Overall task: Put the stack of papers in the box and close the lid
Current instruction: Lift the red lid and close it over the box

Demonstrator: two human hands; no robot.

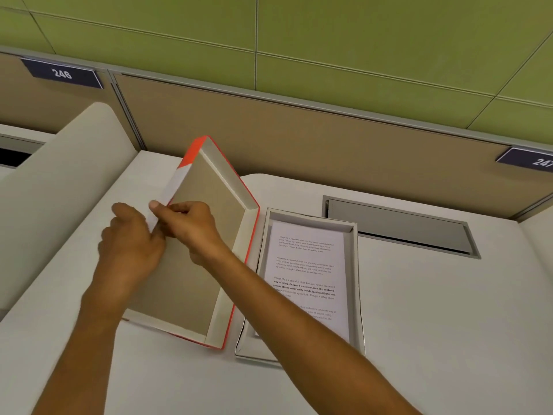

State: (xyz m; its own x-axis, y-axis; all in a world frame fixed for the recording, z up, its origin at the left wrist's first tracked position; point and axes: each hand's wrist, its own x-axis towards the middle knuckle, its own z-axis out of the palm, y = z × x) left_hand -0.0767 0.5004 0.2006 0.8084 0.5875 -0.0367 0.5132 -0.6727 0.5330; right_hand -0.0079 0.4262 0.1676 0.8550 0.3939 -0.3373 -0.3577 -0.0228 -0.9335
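Note:
The white box [357, 265] lies open on the desk, right of centre. The stack of printed papers [308, 265] rests flat inside it, partly hidden by my right forearm. The lid [209, 217], orange and white outside and brown inside, is tilted up on its right long edge just left of the box, its hollow side facing me. My left hand [131, 244] grips the lid's raised left rim from outside. My right hand [191, 226] pinches the same rim from inside, my right arm crossing over the box's near corner.
A curved white divider [59, 187] rises at the left of the desk. A grey cable hatch [401, 226] is set into the desk behind the box. A tan partition with number plates 246 [62, 74] and 247 [535, 160] runs along the back.

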